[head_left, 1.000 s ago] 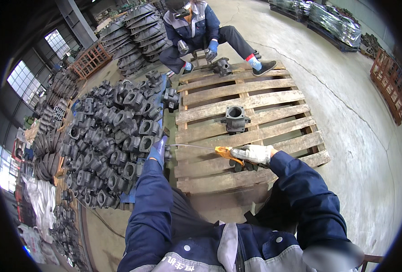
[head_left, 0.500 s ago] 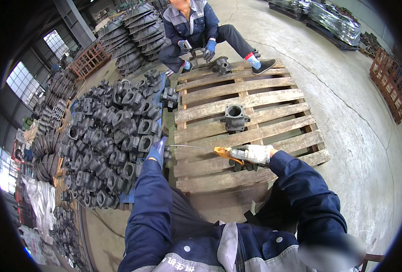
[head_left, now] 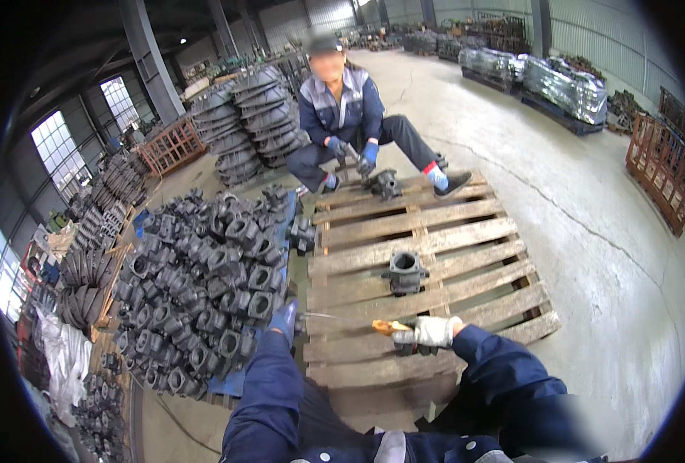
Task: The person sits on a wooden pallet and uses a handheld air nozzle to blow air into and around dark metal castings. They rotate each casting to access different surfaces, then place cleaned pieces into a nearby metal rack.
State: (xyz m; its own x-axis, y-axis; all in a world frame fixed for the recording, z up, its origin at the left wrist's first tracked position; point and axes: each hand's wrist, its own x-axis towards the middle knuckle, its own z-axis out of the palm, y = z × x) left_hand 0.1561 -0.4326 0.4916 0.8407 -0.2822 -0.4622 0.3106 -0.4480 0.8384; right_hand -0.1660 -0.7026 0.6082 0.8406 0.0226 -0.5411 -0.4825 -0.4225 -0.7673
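My right hand [head_left: 432, 332], in a white glove with dark fingers, is closed round the orange handle of a tool [head_left: 387, 326]. A long thin blade or rod, faint and blurred, runs from the handle leftward over the pallet toward my left hand. My left hand [head_left: 283, 319], in a blue glove, is at the right edge of a heap of dark castings [head_left: 203, 278]. A small dark part shows beside its fingers, which are mostly hidden, so any grip is unclear. On the pallet [head_left: 466, 236], beyond the tool, a single casting [head_left: 405, 272] stands with its round opening up.
Across the pallet a co-worker [head_left: 342, 104] in blue gloves sits holding a part, with another casting [head_left: 385, 184] close by. Stacked ribbed parts [head_left: 261, 116] rise at the far left. A rust-brown crate [head_left: 663, 174] and wrapped pallets [head_left: 562, 86] stand at the right.
The view has tilted up, so the pallet and heap appear lower and more of the hall shows. My right hand still grips the orange handle. The co-worker's hands have shifted slightly around the part.
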